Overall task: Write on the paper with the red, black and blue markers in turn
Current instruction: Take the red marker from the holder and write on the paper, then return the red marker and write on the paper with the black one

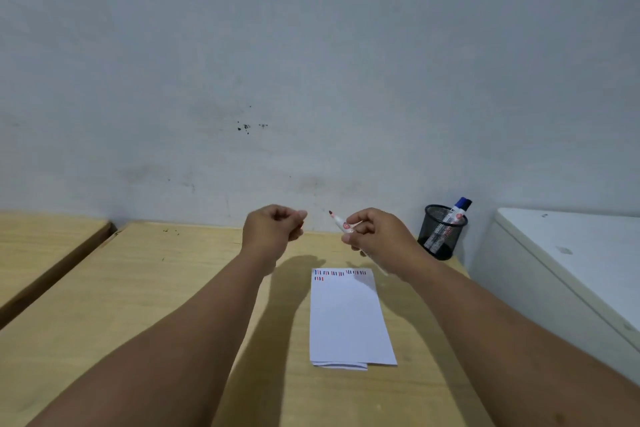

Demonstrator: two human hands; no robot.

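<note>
My right hand [379, 232] is raised above the table and grips the red marker [340, 224]. The marker is uncapped and its tip points up and to the left. My left hand [273, 227] hovers a short way to the left of the tip, fingers curled shut, with a speck of red from the cap showing at its fingertips. Below both hands the white paper [349, 319] lies on the wooden table [166, 295], with short red, black and blue strokes along its top edge. The blue marker [460, 209] stands in a black mesh pen holder [440, 236] at the back right.
A second white marker barrel shows through the holder's mesh; its colour is hidden. A white cabinet [568, 253] borders the table on the right. Another wooden tabletop [45, 246] sits to the left across a gap. The wall stands right behind the table.
</note>
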